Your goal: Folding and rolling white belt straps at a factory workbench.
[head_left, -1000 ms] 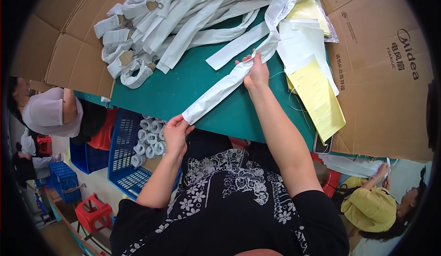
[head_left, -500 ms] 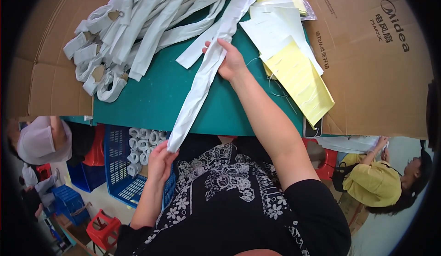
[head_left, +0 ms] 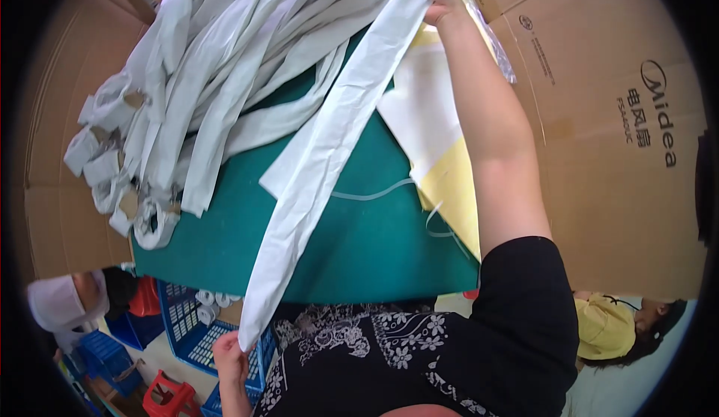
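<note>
A long white fabric-like strip (head_left: 322, 155) stretches diagonally over the green table (head_left: 367, 237). Its lower end is pinched in my left hand (head_left: 229, 357), just past the table's near edge. Far up the table, my right hand (head_left: 440, 2) grips the strip's upper part, that arm reaching almost straight. To the left lies a heap of similar white strips (head_left: 217, 80), several ending in rolled loops (head_left: 156, 224). Another flat strip end (head_left: 281, 166) shows partly beneath the held strip.
White sheets (head_left: 423, 80) and yellow sheets (head_left: 449, 185) with thin cords lie right, partly behind my right arm. Cardboard walls (head_left: 599, 192) flank the table. A blue crate (head_left: 176, 312) with white rolls stands below left, near a red stool (head_left: 169, 396). A person in yellow (head_left: 603, 331) is at right.
My right hand has slid farther up and away along the strip, and my left hand has moved down and left. More of the strip now spans between them. The view has shifted.
</note>
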{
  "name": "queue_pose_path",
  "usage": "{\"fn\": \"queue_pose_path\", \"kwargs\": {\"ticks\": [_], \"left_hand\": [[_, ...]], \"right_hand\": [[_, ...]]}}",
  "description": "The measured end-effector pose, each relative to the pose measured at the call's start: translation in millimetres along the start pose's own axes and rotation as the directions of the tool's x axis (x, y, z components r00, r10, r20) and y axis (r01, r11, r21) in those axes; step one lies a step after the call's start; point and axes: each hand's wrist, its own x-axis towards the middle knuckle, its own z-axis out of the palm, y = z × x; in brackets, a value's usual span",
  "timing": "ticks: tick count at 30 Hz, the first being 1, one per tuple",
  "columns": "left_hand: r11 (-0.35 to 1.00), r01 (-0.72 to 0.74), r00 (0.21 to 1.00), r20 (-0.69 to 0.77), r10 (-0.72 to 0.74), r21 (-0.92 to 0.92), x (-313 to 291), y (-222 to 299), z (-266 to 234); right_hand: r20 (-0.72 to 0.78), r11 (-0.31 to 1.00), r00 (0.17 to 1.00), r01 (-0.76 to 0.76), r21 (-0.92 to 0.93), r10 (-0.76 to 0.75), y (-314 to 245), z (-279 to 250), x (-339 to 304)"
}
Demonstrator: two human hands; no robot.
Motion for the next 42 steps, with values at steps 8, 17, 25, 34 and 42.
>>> {"fn": "queue_pose_path", "kwargs": {"ticks": [8, 17, 25, 34, 42], "left_hand": [[0.996, -0.081, 0.993, 0.083, 0.083, -0.024, 54, 30, 104], [0.973, 0.229, 0.962, 0.156, -0.224, -0.015, 55, 49, 190], [0.896, 0.414, 0.852, 0.414, -0.319, -0.161, 34, 27, 182], [0.998, -0.009, 0.610, 0.790, 0.053, -0.060, 27, 3, 201], [-0.529, -0.836, -0.356, 0.875, 0.327, -0.142, 42, 47, 216]], "right_hand": [[-0.658, 0.775, 0.521, 0.013, -0.631, -0.544, -164, -87, 2], [-0.512, -0.138, 0.604, -0.718, -0.682, -0.611, -87, 40, -28], [-0.657, -0.267, 0.285, -0.748, -0.608, 0.697, 152, 245, -146], [-0.700, 0.973, 0.677, -0.195, 0.127, 0.227, 294, 275, -233], [-0.656, 0.980, 0.729, -0.116, 0.160, 0.194, 318, 285, -251]]}}
